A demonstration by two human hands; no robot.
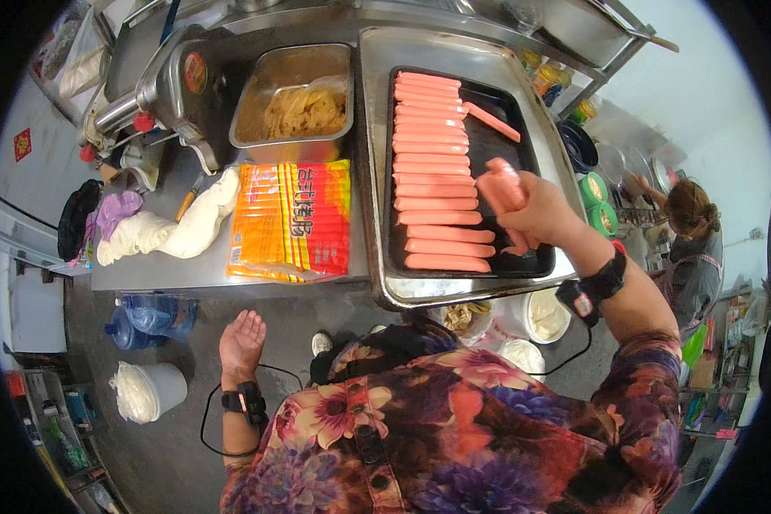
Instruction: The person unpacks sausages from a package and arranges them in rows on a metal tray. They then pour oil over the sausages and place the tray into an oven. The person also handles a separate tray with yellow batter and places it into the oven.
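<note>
Pink sausages (430, 147) lie side by side in a long column on a black baking pan (518, 261), which rests in a larger metal tray (377, 51). One stray sausage (492, 121) lies slanted at the upper right of the pan. My right hand (535, 210) grips a bunch of sausages (495, 184) over the pan's right half. My left hand (242, 341) hangs below the counter's front edge, fingers apart and empty. An orange-and-yellow sausage package (287, 218) lies left of the tray.
A steel machine (184, 86), a pan of yellowish food (291, 111) and white dough or cloth (167, 227) occupy the counter (146, 278). A co-worker (694, 231) stands at the right. Buckets (150, 390) and blue water bottles (158, 317) sit below.
</note>
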